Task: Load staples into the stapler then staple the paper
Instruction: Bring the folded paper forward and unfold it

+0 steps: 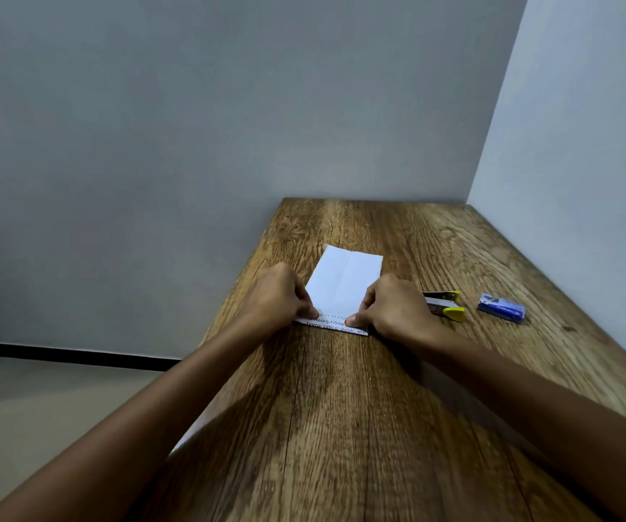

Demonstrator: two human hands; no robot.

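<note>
Pinching the paper's (345, 284) near edge, both hands' fingers (355, 319) curl.

On the table (360, 427), the stapler (444, 305) lies right of the paper (345, 284); what seems a staple box (501, 308) farther right.

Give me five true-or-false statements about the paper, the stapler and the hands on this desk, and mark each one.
1. Both hands press the folded white paper. True: left hand and right hand pinch its near edge.
2. The yellow-and-black stapler is held in the right hand. False: it lies on the wooden desk, beside that hand.
3. The small blue staple box lies right of the stapler. True.
4. The paper is blank. False: printed text shows near its front edge.
5. The staple box sits on the paper. False: it lies apart, on bare wood.
</note>
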